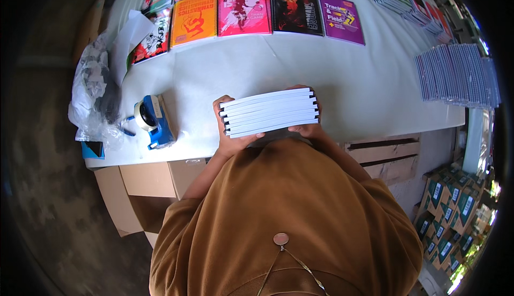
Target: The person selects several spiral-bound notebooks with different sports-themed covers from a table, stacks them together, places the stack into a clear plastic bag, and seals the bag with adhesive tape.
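Observation:
Between my two hands I hold a stack of several notebooks (270, 113) by its ends, with the white page edges facing up. My left hand (231, 135) is wrapped round the left end, its thumb along the lower side. At the right end my right hand (310, 127) grips in the same way, thumb on the near side. The stack is close to my body at the near edge of the white-covered table (257, 71). Most of my fingers are hidden behind the notebooks.
Rows of colourful spiral notebooks (244, 11) lie at the far side. A blue tape dispenser (158, 124) and crumpled clear plastic (91, 92) are at left. Stacked notebooks (455, 74) stand at right. An open cardboard box (147, 181) is below the table's left edge; printed boxes (450, 210) are lower right.

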A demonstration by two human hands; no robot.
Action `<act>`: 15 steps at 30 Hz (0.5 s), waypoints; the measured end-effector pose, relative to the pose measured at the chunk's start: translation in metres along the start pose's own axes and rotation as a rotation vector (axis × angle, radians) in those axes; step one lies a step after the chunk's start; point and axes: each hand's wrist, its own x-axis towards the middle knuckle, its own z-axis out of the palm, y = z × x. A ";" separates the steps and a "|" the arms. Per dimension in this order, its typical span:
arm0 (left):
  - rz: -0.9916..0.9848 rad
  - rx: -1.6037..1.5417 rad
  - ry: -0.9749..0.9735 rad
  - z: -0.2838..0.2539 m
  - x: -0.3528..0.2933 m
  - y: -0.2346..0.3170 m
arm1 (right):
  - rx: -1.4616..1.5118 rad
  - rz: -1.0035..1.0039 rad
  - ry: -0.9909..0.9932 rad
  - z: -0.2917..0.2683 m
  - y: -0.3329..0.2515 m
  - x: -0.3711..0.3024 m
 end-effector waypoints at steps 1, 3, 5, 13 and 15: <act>-0.058 0.016 -0.017 -0.001 -0.002 -0.004 | 0.024 -0.013 -0.027 0.000 -0.001 0.000; -0.125 0.035 -0.025 0.002 -0.001 0.000 | 0.016 0.003 -0.005 0.001 -0.002 0.000; -0.136 0.037 -0.018 0.002 0.001 -0.001 | 0.010 0.017 0.015 0.000 -0.002 -0.001; 0.035 0.094 0.043 0.004 0.005 -0.002 | 0.039 -0.058 0.028 0.003 0.001 0.002; 0.040 0.159 0.057 0.007 0.006 0.006 | 0.040 -0.049 0.038 0.001 0.000 0.001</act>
